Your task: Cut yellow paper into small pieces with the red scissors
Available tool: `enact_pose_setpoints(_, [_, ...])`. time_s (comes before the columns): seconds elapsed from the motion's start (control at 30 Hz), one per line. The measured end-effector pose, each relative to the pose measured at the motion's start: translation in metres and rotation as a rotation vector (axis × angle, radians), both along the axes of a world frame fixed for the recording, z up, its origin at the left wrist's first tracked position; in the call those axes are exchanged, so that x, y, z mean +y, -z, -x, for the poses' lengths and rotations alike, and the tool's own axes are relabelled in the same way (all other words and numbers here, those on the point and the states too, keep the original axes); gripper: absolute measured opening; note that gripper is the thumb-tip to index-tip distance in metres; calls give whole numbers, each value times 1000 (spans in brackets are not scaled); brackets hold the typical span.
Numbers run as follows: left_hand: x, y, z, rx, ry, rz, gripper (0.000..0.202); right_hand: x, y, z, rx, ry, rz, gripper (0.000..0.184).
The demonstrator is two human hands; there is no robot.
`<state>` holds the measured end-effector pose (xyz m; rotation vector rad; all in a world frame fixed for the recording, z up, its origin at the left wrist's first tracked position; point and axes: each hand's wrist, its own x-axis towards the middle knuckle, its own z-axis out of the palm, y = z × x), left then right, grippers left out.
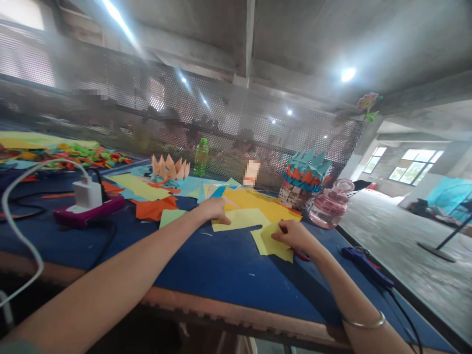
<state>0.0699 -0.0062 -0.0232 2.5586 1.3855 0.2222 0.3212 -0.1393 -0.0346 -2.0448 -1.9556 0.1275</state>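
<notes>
My left hand (214,210) reaches across the blue table (221,265) and rests with fingers curled on a pale yellow paper sheet (241,220). My right hand (295,235) is closed around red-handled scissors (300,254) and lies on a smaller yellow paper piece (271,242). A metal bangle (363,323) circles my right wrist. Behind both hands lies a stack of orange-yellow sheets (258,201).
A pink power strip (86,211) with a white charger (87,193) and cables lies at left. Orange paper (155,207), a folded paper crown (170,168), a green bottle (201,157), a paper-spiked basket (304,184), a pink jar (328,206) and a blue glue gun (363,265) surround the sheets.
</notes>
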Motion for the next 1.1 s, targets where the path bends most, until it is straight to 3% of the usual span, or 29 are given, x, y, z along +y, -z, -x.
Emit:
enact_pose_setpoints(0.13, [-3, -6, 0, -25, 1, 105, 34, 0, 0, -1, 34, -14, -9, 32])
enact_pose_setpoints(0.27, [-4, -14, 4, -194, -5, 48, 11, -2, -4, -3, 113, -7, -23, 31])
enact_pose_setpoints(0.4, [0, -21, 10, -296, -66, -44, 13, -4, -8, -3, 136, 24, -43, 31])
enact_pose_setpoints(0.6, [7, -24, 18, -311, -138, -57, 17, -4, -6, -2, 151, 7, -34, 29])
enact_pose_setpoints(0.83, [13, -19, 20, -303, -108, -77, 20, -2, -8, -4, 153, 8, -80, 30])
enact_pose_setpoints(1.0, [12, -20, 18, -293, -106, -45, 18, -3, -10, -7, 160, -113, -68, 32])
enact_pose_setpoints(1.1, [9, -24, 20, -293, -131, -17, 17, -3, -11, -11, 146, -48, -152, 33])
